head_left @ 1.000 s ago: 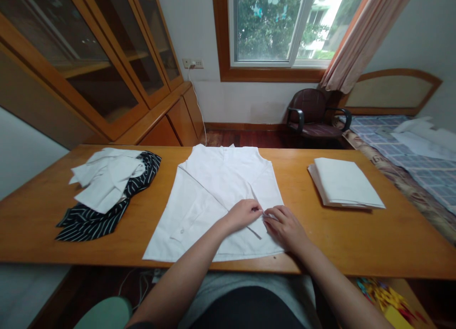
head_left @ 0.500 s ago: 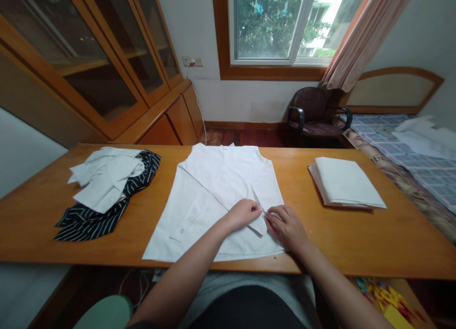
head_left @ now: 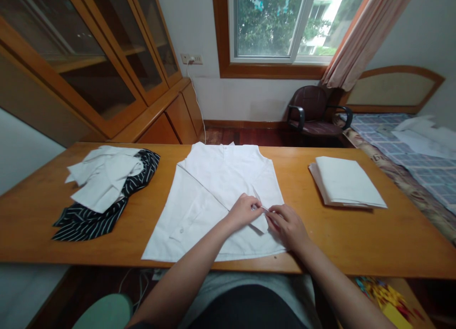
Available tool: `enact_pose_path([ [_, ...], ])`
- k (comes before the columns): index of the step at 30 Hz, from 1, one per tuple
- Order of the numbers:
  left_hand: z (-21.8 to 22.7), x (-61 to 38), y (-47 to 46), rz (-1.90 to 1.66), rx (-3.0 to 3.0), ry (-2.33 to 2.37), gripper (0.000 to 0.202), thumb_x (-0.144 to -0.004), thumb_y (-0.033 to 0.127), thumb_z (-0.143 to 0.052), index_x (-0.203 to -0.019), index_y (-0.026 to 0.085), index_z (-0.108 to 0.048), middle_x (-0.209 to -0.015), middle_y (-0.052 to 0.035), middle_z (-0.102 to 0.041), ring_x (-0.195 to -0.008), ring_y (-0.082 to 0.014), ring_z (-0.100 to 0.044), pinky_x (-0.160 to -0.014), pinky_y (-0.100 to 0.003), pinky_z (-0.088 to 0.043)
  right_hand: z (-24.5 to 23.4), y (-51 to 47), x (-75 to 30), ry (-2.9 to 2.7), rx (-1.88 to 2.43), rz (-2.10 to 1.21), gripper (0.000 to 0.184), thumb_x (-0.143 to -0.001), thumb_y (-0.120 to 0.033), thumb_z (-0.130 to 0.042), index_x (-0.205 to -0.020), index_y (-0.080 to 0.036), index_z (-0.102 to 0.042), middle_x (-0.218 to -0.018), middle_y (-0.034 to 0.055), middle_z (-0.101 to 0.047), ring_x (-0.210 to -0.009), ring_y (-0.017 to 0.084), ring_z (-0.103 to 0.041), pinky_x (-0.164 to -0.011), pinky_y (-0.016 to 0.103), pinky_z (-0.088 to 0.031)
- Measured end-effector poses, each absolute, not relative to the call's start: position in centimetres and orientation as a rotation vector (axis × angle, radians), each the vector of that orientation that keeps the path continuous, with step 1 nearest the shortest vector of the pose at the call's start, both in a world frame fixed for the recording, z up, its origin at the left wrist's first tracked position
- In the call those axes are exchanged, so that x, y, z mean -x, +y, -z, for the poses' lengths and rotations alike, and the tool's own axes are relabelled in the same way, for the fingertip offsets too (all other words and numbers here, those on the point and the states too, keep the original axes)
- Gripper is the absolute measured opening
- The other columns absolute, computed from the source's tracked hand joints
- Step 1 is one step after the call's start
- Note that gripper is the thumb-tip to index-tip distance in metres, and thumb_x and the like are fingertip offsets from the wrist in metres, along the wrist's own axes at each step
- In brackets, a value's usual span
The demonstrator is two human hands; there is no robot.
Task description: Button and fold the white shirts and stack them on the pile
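A white shirt (head_left: pixel 210 191) lies flat on the wooden table (head_left: pixel 342 239), its collar end at the far edge. One long sleeve is folded over the left part of the body, its button showing near the hem. On the right part, the other sleeve's cuff (head_left: pixel 259 223) is between my hands. My left hand (head_left: pixel 245 210) pinches the edge of this cuff with thumb and fingertips. Close beside it, my right hand (head_left: pixel 288 224) grips the same cuff from the right, fingers closed. The exact spot between the fingertips is partly hidden.
Crumpled white cloth (head_left: pixel 103 172) lies over a black-and-white striped cloth (head_left: pixel 92 222) at the left. A folded white stack (head_left: pixel 349 179) sits at the right. Beyond are a glass cabinet (head_left: pixel 103 72), an armchair (head_left: pixel 313 110) and a bed (head_left: pixel 406 139). A green stool (head_left: pixel 105 312) stands below.
My hands have barely moved. The fingers have shifted slightly at the cuff, and its edge between them sits a little differently. The shirt stays in place.
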State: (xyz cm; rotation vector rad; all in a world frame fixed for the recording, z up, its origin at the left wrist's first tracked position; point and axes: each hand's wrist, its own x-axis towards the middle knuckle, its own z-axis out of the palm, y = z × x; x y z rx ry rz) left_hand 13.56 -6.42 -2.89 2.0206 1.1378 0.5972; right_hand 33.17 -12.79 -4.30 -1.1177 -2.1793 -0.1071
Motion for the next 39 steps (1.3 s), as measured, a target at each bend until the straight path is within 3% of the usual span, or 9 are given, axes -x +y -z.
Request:
enact_pose_path([
  [11,2.96,-13.83,-5.68,-0.549,-1.96,1.087,0.021,-0.088,0.024,-0.06,-0.079,0.016,-0.077,-0.076,-0.0013,-0.074,-0.077,-0.0165,-0.062,-0.082,-0.026,-0.043,4.4,-12.63,-33.2,-2.124,1.161,0.072,0.008,-0.092,-0.015,-0.064,-0.099,-0.018,-0.067,-0.095,0.0095,-0.069,-0.084,0.021,-0.063,-0.075,0.033,-0.053],
  [28,2.21,-13.59,-5.58,-0.411,-2.093,1.051,0.023,-0.087,0.025,-0.058,-0.071,0.017,-0.072,-0.072,-0.0003,-0.07,-0.076,-0.0162,-0.061,-0.092,-0.031,-0.038,4.4,-12.74,-32.92,-2.144,1.195,0.161,0.009,-0.094,-0.016,-0.061,-0.097,-0.019,-0.069,-0.094,0.0074,-0.072,-0.081,0.019,-0.065,-0.075,0.032,-0.05],
  [39,2.32,-13.71,-5.44,-0.409,-2.078,1.048,0.026,-0.085,0.022,-0.056,-0.063,0.016,-0.07,-0.06,0.0005,-0.064,-0.066,-0.0148,-0.056,-0.072,-0.026,-0.041,4.6,-12.83,-32.86,-2.223,1.197,0.194,0.014,-0.096,-0.014,-0.056,-0.092,-0.019,-0.068,-0.092,0.0071,-0.072,-0.078,0.019,-0.062,-0.073,0.034,-0.048],
])
